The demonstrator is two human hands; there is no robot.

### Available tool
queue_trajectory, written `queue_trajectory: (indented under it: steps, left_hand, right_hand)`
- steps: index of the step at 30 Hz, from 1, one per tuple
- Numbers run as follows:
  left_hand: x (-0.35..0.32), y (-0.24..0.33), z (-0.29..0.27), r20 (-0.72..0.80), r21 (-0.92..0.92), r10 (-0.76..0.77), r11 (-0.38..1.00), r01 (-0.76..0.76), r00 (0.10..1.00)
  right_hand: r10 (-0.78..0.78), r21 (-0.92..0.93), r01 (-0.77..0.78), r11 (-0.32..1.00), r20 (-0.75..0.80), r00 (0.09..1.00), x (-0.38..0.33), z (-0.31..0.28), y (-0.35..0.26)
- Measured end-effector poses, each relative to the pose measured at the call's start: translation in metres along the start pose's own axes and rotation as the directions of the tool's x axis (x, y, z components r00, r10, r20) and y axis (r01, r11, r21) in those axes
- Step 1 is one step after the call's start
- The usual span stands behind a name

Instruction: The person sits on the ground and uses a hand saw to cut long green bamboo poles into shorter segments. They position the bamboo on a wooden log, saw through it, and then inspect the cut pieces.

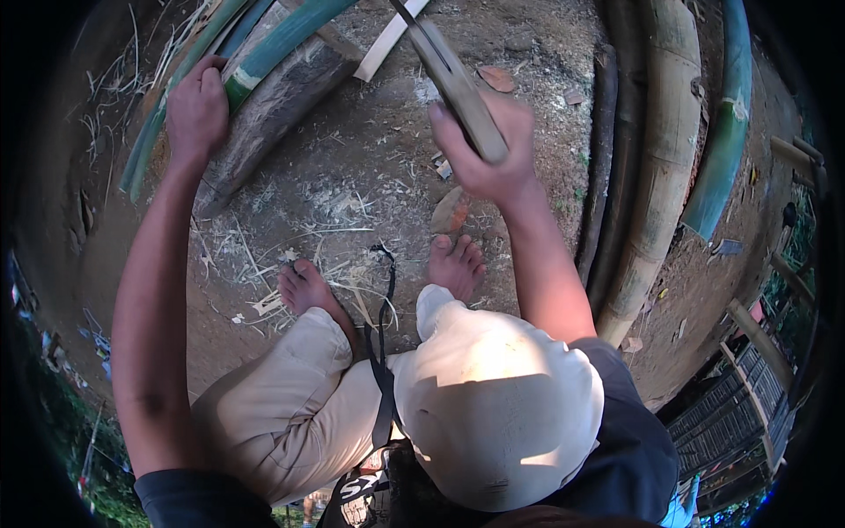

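My left hand (198, 107) is closed at the near end of a green bamboo length (275, 55), at the upper left. That bamboo slants up over a thick, weathered log (280, 113) on the ground. More green bamboo strips (157, 132) lie just left of the hand. My right hand (493, 145) is wrapped round the wooden handle (458, 92) of a knife. Its dark, narrow blade (400, 11) points up and left, and the far part is cut off by the frame's upper edge.
A pale split piece (387, 42) lies between the hands. To the right run dark poles (623, 132), a thick dry bamboo pole (664, 150) and a green one (729, 132). Shavings (339, 207) litter the dirt near my bare feet (458, 264). A black strap (385, 352) hangs between my legs.
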State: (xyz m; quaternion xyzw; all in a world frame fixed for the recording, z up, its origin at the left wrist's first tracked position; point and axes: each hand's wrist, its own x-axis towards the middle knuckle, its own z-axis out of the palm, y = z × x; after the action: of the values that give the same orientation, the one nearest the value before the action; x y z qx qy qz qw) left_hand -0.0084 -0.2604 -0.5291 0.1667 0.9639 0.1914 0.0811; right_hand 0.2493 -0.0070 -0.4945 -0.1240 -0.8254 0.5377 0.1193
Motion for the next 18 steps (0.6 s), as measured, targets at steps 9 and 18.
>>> queue_trajectory:
  steps: [9, 18]
  left_hand:
    - [-0.002, 0.008, 0.002, -0.007, 0.085, 0.016, 0.996, -0.015, 1.000]
    - [0.005, -0.007, -0.004, 0.021, 0.026, 0.038, 0.999, -0.038, 0.999]
  right_hand:
    - [0.018, -0.138, -0.015, 0.990, 0.025, 1.000, -0.101, -0.028, -0.014]
    - [-0.015, -0.181, 0.021, 0.983, 0.034, 0.999, -0.120, -0.039, 0.015]
